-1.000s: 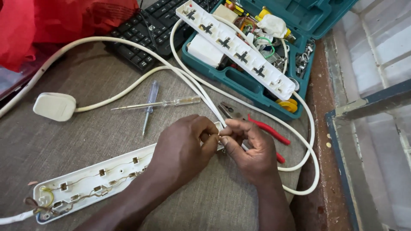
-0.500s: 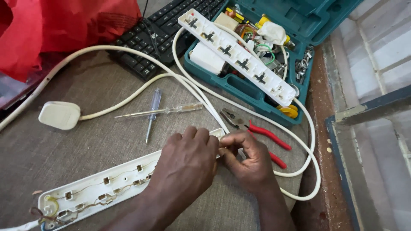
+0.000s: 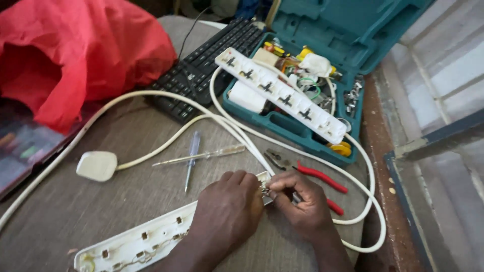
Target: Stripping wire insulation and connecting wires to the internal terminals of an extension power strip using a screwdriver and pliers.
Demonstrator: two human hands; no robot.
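Note:
An opened white power strip base lies along the near edge of the grey table, its metal contacts and wires exposed. My left hand rests over its right end and grips it. My right hand pinches the wiring at that same end, where a white cable enters. What the fingertips hold is too small to make out. A white plug lies to the left at the cable's other end.
Two screwdrivers lie crossed in front of my hands; red-handled pliers sit to the right. A teal tool case holds a white socket cover and parts. A black keyboard and red cloth lie behind.
The view has shifted, so everything sits lower in the picture. Both hands stay at the strip's right end, with the fingers working slightly.

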